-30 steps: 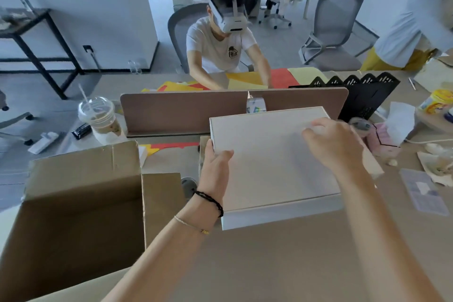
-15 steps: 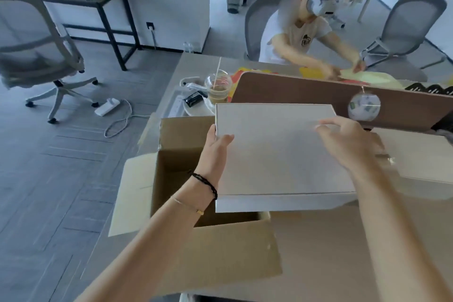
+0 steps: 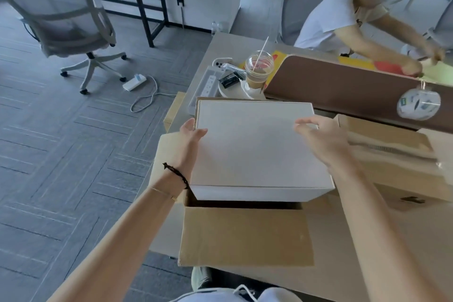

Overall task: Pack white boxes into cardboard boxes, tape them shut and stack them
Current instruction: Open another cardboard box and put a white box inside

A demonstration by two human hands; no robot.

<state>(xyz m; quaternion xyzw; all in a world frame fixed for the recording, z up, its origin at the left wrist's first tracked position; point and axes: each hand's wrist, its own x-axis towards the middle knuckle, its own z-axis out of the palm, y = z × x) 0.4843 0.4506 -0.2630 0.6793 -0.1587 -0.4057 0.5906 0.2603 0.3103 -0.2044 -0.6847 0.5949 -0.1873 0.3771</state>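
A flat white box (image 3: 252,144) hangs level over the mouth of an open cardboard box (image 3: 245,233) at the table's left end. My left hand (image 3: 190,135) grips the white box's left edge, thumb on top. On the right, my right hand (image 3: 318,140) holds its far right corner, fingers curled over the top. A dark gap of the cardboard box's inside shows under the white box's near side. The front flap hangs toward me, and a left flap (image 3: 169,152) lies under my left wrist.
A second cardboard box (image 3: 392,154) lies to the right. Behind stand a brown desk divider (image 3: 338,88) with a tape roll (image 3: 418,104), an iced drink cup (image 3: 258,68) and a power strip (image 3: 207,83). Another person works across the table. An office chair (image 3: 66,19) stands on the floor, left.
I have carried the white box leftward from the table's middle until it sits over the open cardboard box. My view swung left with it. Both hands kept their hold.
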